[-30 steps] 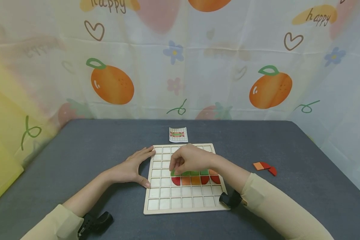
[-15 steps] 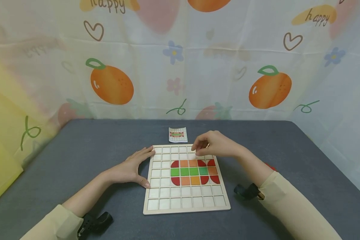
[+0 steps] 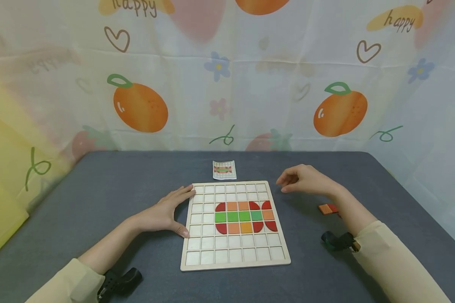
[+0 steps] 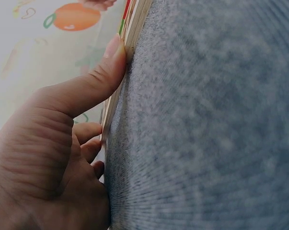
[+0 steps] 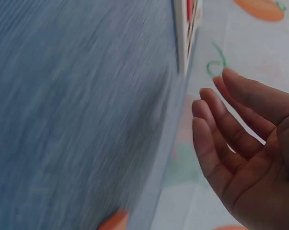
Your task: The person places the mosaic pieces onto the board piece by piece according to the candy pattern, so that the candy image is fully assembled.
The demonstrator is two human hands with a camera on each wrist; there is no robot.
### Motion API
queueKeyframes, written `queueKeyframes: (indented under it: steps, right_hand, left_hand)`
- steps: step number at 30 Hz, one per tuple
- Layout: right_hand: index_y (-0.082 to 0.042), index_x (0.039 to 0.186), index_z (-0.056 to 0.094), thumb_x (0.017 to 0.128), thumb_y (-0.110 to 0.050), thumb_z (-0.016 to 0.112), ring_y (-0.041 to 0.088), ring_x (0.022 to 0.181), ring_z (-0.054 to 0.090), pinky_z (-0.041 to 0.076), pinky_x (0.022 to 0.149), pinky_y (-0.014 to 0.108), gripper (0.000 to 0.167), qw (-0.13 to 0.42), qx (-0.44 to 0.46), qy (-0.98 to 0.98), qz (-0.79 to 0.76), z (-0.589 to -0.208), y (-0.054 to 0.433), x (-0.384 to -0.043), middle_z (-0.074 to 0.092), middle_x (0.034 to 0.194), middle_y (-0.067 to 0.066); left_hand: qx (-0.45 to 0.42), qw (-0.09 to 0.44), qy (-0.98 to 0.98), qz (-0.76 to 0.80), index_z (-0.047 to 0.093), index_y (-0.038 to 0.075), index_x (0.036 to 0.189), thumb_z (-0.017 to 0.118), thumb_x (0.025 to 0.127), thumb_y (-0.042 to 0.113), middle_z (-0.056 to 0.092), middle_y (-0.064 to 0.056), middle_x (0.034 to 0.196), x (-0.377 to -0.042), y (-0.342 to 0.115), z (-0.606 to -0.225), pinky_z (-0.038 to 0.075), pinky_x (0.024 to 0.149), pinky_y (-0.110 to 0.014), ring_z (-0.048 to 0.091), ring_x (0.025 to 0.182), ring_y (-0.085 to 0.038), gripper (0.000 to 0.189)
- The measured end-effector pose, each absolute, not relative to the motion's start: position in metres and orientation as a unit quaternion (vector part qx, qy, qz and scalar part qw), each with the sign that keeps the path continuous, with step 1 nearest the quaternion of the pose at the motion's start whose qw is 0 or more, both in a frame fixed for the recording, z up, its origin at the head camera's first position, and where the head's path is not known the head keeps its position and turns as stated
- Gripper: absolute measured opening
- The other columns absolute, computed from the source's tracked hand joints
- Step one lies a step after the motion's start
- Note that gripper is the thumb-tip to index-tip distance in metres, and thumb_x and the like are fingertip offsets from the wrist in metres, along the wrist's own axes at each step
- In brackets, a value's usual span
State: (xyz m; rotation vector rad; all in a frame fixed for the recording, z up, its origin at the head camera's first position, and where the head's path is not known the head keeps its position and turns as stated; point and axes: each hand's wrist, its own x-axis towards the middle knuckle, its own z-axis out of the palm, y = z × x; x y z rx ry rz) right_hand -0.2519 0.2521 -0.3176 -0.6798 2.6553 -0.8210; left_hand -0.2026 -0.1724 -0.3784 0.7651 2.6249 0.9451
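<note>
A pale wooden grid board (image 3: 204,244) lies on the dark table. Coloured tiles fill part of it: a row of green squares (image 3: 232,216), orange squares (image 3: 233,228) above and below, and red rounded pieces (image 3: 220,228) at the corners. My left hand (image 3: 163,213) rests at the board's left edge, thumb and fingers spread; the left wrist view shows the thumb (image 4: 98,79) against the rim. Beyond the board's upper right corner, my right hand (image 3: 309,180) hovers over the table with loosely bent fingers. Nothing shows between those fingers (image 5: 221,115) in the right wrist view.
Behind the board lies a small printed card (image 3: 224,170) showing a coloured grid pattern. Loose orange and red tiles (image 3: 326,209) lie on the table (image 3: 136,168) at right, partly hidden by the right forearm. A fruit-printed curtain (image 3: 197,105) hangs behind the table.
My right hand has lifted from the tiles and moved right, off the board, uncovering red and orange pieces along the pattern's top row. The left hand stays at the edge.
</note>
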Motion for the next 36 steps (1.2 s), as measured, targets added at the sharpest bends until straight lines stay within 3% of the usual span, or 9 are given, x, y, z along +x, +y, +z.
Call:
queueKeyframes:
  steps: [16, 25, 32, 36]
  right_hand:
    - [-0.006, 0.113, 0.068, 0.089, -0.029, 0.073, 0.010, 0.091, 0.066, 0.054, 0.079, 0.025, 0.033, 0.217, -0.199, 0.912, -0.286, -0.325, 0.332, -0.242, 0.072, 0.106, 0.007]
    - [-0.012, 0.113, 0.067, 0.083, -0.031, 0.079, 0.021, 0.112, 0.055, 0.048, 0.089, 0.032, 0.038, 0.244, -0.188, 0.915, -0.260, -0.324, 0.343, -0.235, 0.062, 0.122, 0.010]
    - [-0.004, 0.104, 0.064, 0.079, -0.020, 0.081, 0.012, 0.087, 0.056, 0.050, 0.074, 0.026, 0.034, 0.263, -0.226, 0.895, -0.280, -0.327, 0.344, -0.236, 0.065, 0.100, 0.009]
    - [-0.004, 0.100, 0.065, 0.080, -0.018, 0.080, 0.007, 0.080, 0.056, 0.050, 0.070, 0.024, 0.029, 0.260, -0.241, 0.892, -0.280, -0.327, 0.343, -0.237, 0.065, 0.095, 0.007]
  left_hand:
    - [0.263, 0.127, 0.900, 0.322, 0.026, 0.007, 0.157, 0.088, 0.066, 0.048, 0.013, -0.014, 0.168, -0.203, -0.172, -0.379, 0.007, 0.112, -0.077, 0.004, 0.154, -0.047, 0.117]
    - [0.262, 0.129, 0.900, 0.323, 0.026, 0.007, 0.157, 0.088, 0.067, 0.047, 0.012, -0.014, 0.168, -0.203, -0.172, -0.379, 0.007, 0.112, -0.077, 0.004, 0.154, -0.047, 0.116]
    - [0.264, 0.130, 0.899, 0.324, 0.025, 0.007, 0.157, 0.088, 0.067, 0.046, 0.012, -0.015, 0.168, -0.203, -0.173, -0.379, 0.007, 0.112, -0.077, 0.004, 0.153, -0.047, 0.116]
    - [0.266, 0.130, 0.898, 0.326, 0.025, 0.007, 0.157, 0.089, 0.067, 0.043, 0.012, -0.015, 0.168, -0.201, -0.172, -0.377, 0.007, 0.111, -0.077, 0.004, 0.153, -0.048, 0.116]
